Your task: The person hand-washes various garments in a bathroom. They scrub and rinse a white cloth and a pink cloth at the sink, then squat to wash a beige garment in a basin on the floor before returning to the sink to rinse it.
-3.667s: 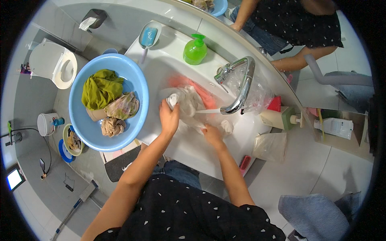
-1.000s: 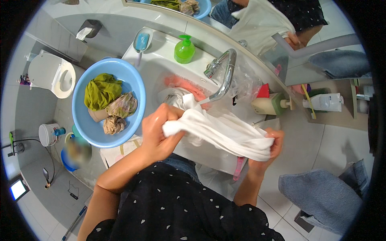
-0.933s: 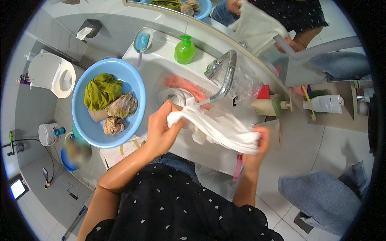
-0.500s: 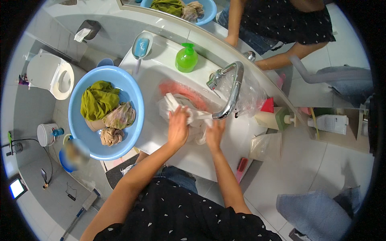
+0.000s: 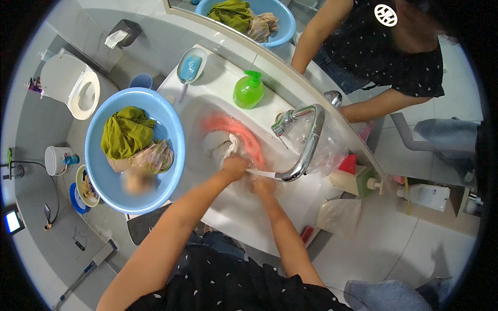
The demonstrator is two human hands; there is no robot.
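Observation:
Inside the white sink basin (image 5: 197, 147), my left hand (image 5: 235, 167) is closed on a wet white cloth (image 5: 233, 145), whose twisted end sticks up past the knuckles. My right hand (image 5: 263, 184) is low in the basin, just right of the left one; water and blur hide its fingers, so its grip does not show. Water runs from the chrome tap (image 5: 310, 147) over the space between both hands. A coral-red cloth (image 5: 236, 127) lies curved along the basin's far side in shallow water, beyond my hands.
Left of the sink stands a light-blue tub (image 5: 179, 160) with green (image 5: 127, 129) and beige cloths. A green pump bottle (image 5: 249, 90) and a soap dish (image 5: 193, 62) with blue soap sit on the back ledge. A red brush (image 5: 307, 234) lies at the right edge, below a mirror.
Both hands have gone lower into the basin. The white cloth, earlier lifted and spread between them, is now bunched by the left hand. More of the red cloth shows; the whole view has shifted slightly.

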